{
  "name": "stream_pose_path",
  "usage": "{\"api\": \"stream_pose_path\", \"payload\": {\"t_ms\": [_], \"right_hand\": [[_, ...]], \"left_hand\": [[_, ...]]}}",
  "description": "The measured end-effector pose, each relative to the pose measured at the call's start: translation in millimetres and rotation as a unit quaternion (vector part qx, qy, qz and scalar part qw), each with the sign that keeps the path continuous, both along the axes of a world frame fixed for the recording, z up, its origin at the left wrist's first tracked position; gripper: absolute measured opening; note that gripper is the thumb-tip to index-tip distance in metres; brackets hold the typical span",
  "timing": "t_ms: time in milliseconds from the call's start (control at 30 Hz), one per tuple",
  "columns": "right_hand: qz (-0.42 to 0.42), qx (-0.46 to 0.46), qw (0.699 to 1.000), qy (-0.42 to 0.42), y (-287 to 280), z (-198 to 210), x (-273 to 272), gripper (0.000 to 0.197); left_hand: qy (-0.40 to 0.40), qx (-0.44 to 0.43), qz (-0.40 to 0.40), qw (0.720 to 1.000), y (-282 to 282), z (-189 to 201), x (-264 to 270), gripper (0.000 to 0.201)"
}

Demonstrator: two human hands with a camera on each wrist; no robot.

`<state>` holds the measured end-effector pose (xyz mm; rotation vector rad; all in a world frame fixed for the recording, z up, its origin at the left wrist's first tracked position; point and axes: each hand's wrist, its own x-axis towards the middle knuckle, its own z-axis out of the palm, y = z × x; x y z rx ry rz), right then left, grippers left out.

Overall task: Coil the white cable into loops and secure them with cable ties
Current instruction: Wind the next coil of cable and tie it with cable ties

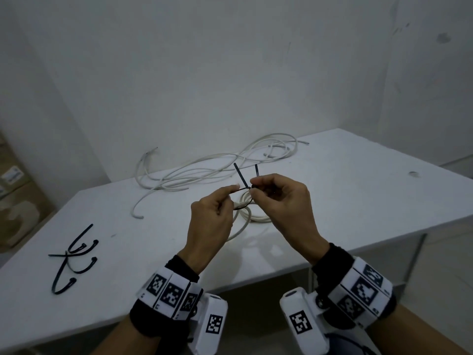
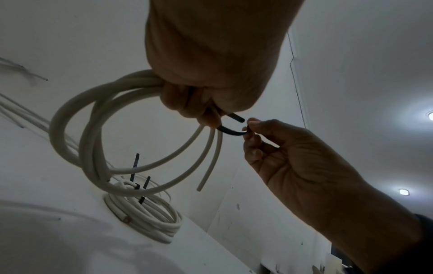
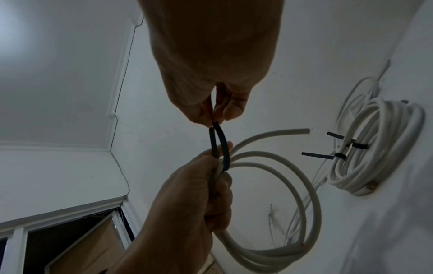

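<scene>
My left hand (image 1: 231, 193) grips a small coil of white cable (image 2: 77, 129) above the table, fingers curled round the gathered loops (image 3: 281, 185). A black cable tie (image 2: 232, 131) wraps round the bundle right at those fingers. My right hand (image 1: 252, 187) pinches the tie's two ends (image 3: 220, 146) together between thumb and forefinger. The left hand (image 3: 220, 166) sits just below that pinch. A finished coil (image 2: 150, 222) lies on the table under the hands, bound by two black ties with tails sticking out (image 3: 337, 137).
Loose white cable (image 1: 204, 172) sprawls across the back of the white table (image 1: 358, 190). Several spare black ties (image 1: 74, 257) lie at the table's left front. Cardboard boxes (image 1: 18, 201) stand on the floor to the left. Walls close in behind.
</scene>
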<state>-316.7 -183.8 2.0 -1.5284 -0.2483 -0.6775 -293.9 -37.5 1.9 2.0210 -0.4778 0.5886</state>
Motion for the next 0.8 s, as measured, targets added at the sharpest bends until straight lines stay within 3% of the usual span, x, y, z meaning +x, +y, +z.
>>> {"api": "stream_pose_path", "payload": {"t_ms": [633,800], "right_hand": [[0.027,-0.076,0.997,0.020,-8,-6,-1,0.013],[0.040,-0.124,0.991,-0.004,-6,-4,1,0.015]], "left_hand": [[-0.021,0.077,0.020,0.997,2,-1,-10,0.034],[-0.041,0.093,-0.014,0.995,-3,-4,-14,0.032]]}}
